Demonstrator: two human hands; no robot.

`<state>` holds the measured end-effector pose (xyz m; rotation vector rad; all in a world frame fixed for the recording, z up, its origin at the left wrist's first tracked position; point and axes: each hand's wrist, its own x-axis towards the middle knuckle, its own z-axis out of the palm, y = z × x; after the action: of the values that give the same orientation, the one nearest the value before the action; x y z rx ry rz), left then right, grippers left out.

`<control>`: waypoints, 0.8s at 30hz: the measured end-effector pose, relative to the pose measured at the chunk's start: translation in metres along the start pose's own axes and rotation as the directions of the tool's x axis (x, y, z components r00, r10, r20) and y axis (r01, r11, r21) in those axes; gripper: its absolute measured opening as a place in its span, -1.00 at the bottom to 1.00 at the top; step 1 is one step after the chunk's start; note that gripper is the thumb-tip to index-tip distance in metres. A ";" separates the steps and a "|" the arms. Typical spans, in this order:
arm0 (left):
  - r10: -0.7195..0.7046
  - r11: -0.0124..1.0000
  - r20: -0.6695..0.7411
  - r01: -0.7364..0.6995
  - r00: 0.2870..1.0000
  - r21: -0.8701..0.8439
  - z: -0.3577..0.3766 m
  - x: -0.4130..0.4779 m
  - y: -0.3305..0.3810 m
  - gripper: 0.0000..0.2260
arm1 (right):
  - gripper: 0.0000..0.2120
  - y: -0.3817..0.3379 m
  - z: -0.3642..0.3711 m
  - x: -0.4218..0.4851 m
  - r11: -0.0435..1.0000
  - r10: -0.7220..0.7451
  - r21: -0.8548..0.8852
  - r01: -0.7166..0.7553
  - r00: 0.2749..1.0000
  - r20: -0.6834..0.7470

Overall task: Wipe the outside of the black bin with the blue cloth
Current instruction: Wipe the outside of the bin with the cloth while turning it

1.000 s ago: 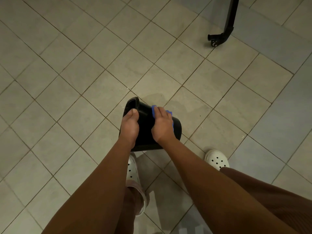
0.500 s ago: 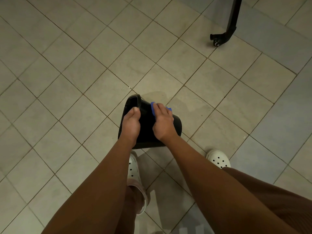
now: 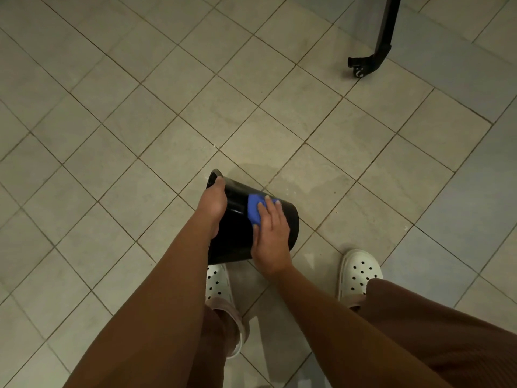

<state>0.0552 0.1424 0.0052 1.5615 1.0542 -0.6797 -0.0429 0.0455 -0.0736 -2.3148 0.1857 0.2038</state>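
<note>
**Fingers [image 3: 269, 205] of the right hand flat on a blue cloth, against a tipped black bin**

The right hand's [image 3: 272, 233] fingers lie straight and relaxed, pressing the blue cloth [image 3: 253, 210] onto the bin's upper side rather than clutching it. A pale tiled floor [image 3: 112, 135] spreads out on every side of them. Directly under the fingers is the black bin [image 3: 235, 245], tipped over. Its open rim is to their left and its base to their right, so its length runs crosswise to the fingers. The left hand [image 3: 212, 203], just left of the cloth, curls over the rim and grips it. Below the fingers, nearer the person, are two white clogs [image 3: 359, 271]. A black wheeled leg [image 3: 375, 57] stands well apart, beyond them to the right. The next stroke probably runs sideways along the bin's wall, with the right hand nearer the unwiped base end.
</note>
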 end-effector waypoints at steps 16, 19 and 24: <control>0.124 0.979 -0.016 -0.125 0.992 -0.163 0.006 -0.001 -0.009 -0.53 | -0.34 -0.034 -0.006 0.029 0.999 0.035 0.015 -0.035 0.999 -0.004; 0.170 0.979 -0.016 -0.171 0.985 -0.109 0.006 0.001 -0.011 -0.46 | -0.31 -0.045 0.005 0.010 0.998 0.017 0.054 -0.013 0.998 -0.058; 0.182 0.980 0.019 -0.179 0.983 -0.083 0.005 0.001 -0.012 -0.53 | -0.38 -0.047 0.002 0.029 0.985 -0.141 0.104 0.141 0.990 -0.001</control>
<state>0.0453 0.1385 -0.0028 1.5516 0.8966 -0.5254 -0.0054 0.0763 -0.0475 -2.2132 0.0277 0.1274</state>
